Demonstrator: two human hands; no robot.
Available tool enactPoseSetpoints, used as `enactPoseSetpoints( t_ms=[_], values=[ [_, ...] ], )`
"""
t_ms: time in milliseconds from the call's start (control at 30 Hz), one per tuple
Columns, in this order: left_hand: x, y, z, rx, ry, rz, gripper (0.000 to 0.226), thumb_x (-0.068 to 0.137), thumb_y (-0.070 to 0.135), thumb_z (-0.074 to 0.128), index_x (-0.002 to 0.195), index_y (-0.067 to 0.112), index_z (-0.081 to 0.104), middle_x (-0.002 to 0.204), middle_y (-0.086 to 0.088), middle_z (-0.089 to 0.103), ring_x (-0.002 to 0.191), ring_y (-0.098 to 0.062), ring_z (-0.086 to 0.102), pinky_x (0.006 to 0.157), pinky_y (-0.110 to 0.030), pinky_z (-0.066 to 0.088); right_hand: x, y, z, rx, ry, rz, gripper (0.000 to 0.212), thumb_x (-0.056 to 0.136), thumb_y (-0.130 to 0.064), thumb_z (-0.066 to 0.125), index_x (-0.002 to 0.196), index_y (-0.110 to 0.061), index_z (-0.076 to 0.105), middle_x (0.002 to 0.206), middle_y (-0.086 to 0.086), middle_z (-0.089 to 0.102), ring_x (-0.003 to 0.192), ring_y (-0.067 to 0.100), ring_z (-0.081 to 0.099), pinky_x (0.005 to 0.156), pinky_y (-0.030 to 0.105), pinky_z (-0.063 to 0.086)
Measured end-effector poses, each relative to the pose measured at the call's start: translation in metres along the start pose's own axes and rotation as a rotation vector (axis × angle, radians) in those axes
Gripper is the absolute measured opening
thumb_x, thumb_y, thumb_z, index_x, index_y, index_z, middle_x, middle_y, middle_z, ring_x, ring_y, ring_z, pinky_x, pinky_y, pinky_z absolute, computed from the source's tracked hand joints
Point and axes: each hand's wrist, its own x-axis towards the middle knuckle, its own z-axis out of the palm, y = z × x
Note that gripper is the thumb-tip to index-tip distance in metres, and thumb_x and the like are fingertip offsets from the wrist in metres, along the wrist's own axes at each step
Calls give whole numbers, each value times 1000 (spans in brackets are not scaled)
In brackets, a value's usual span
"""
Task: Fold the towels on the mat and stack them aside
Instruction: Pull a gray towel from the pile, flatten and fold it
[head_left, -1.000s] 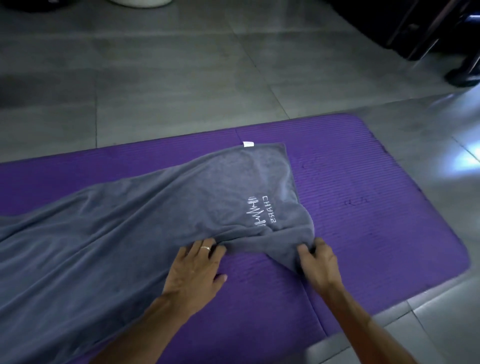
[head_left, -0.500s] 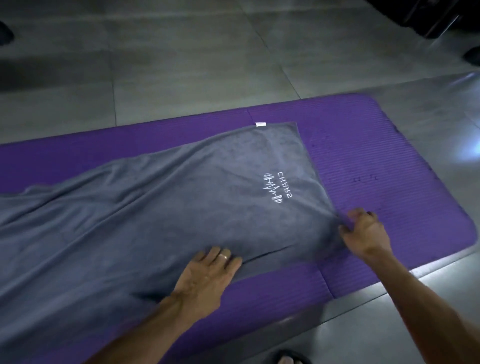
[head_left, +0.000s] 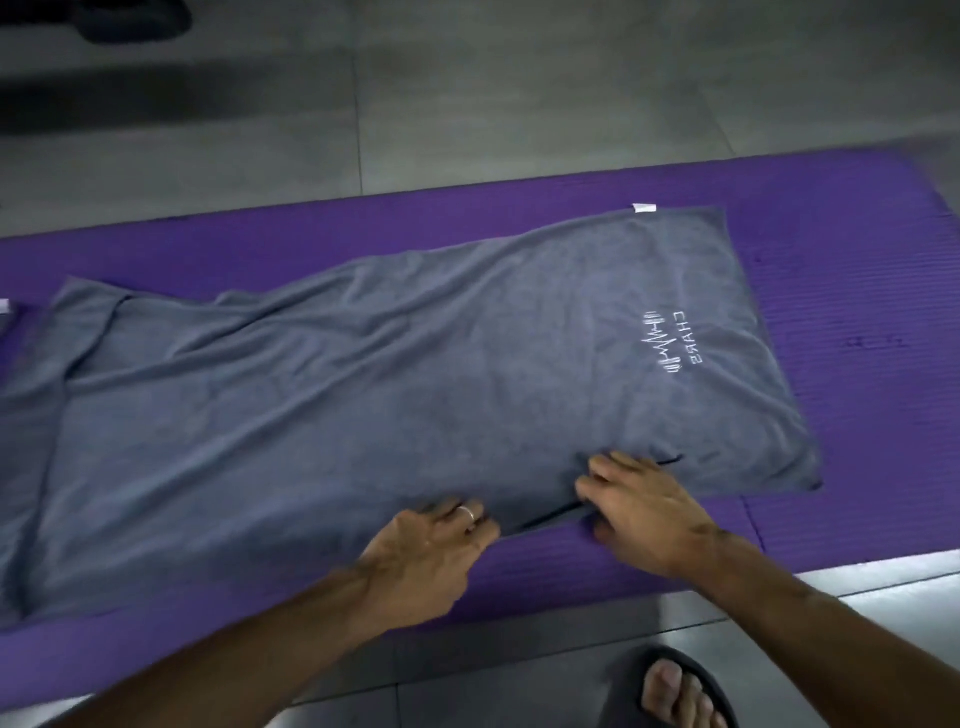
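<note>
A grey towel (head_left: 363, 415) lies spread along the purple mat (head_left: 857, 312). At its near edge, the left hand (head_left: 431, 551) and right hand (head_left: 644, 514) rest side by side, fingers loose, gripping nothing. A sandalled foot (head_left: 680, 691) stands on the floor (head_left: 467, 104) beside the mat.

One grey towel (head_left: 395, 415), one purple mat (head_left: 857, 270), two hands, one sandalled foot (head_left: 680, 691).

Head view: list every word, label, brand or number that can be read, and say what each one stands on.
"CHARGE": white stitched lettering on the grey towel, seen rotated and probably mirrored; the last letters are uncertain.
A white waveform logo beside that word: a drawing, not text.
White tag on the towel's far edge: too small to read.
Faint dark marks on the purple mat: too blurred to read.
</note>
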Motion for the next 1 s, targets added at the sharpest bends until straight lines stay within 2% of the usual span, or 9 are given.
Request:
enactPoseSetpoints(
  t_ms=[100,200,300,367,500,633,767,900,1000],
  values=[
    [-24,-31,-17,112,-49,163,28,70,26,61,98,24,59,93,3,59,78,-18,60,63,-31,53,-3,-3,-13,-23,-25,-59,26,66,-49,50,75,-26,59,80,-4,56,74,19,62,61,32,52],
    [-67,-80,-39,154,-96,230,24,74,29,48,92,23,62,90,2,62,74,-17,63,59,-27,53,18,-31,-44,-70,-103,-125,26,73,-44,45,81,-25,61,84,-3,58,78,21,64,66,34,55],
    [-119,-121,-38,191,-195,131,26,71,27,43,90,25,59,92,3,63,75,-18,65,58,-26,53,52,-77,-64,-98,-304,-224,28,91,-39,45,110,-23,57,114,0,54,110,23,54,95,37,44],
    [-155,-133,-25,175,-130,22,29,66,33,43,90,26,57,88,4,65,74,-17,66,57,-23,54,74,-121,-65,-48,-338,-239,28,92,-36,48,114,-21,55,118,2,51,114,25,50,96,38,40],
    [-206,-141,12,189,112,-207,34,75,45,49,96,20,59,92,-4,64,85,-25,64,72,-33,53,114,-201,-46,50,-231,-280,32,90,-39,54,111,-16,55,117,5,49,112,26,48,94,40,39],
    [-218,-131,42,212,285,-368,20,86,36,52,88,19,63,87,-3,59,79,-27,56,69,-38,40,133,-265,-8,65,-106,-241,39,83,-49,62,105,-18,55,111,4,50,105,26,47,88,42,41],
    [-220,-122,48,177,376,-391,17,89,30,50,81,20,61,81,-2,57,77,-26,56,71,-37,36,134,-292,13,54,33,-77,28,66,-29,79,84,-24,59,90,-1,53,85,23,54,71,39,45],
    [-249,-112,46,83,363,-338,20,92,35,51,91,19,64,94,-2,62,84,-24,58,75,-35,41,126,-298,19,113,107,-209,13,74,-37,61,76,-24,58,84,-2,54,83,21,55,73,39,42],
    [-274,-121,38,22,457,-663,32,89,42,49,110,20,56,108,-4,61,95,-26,58,81,-37,42,154,-318,4,205,157,-210,19,77,-41,51,75,-22,56,82,-2,55,82,21,55,73,38,43]
  ],
)
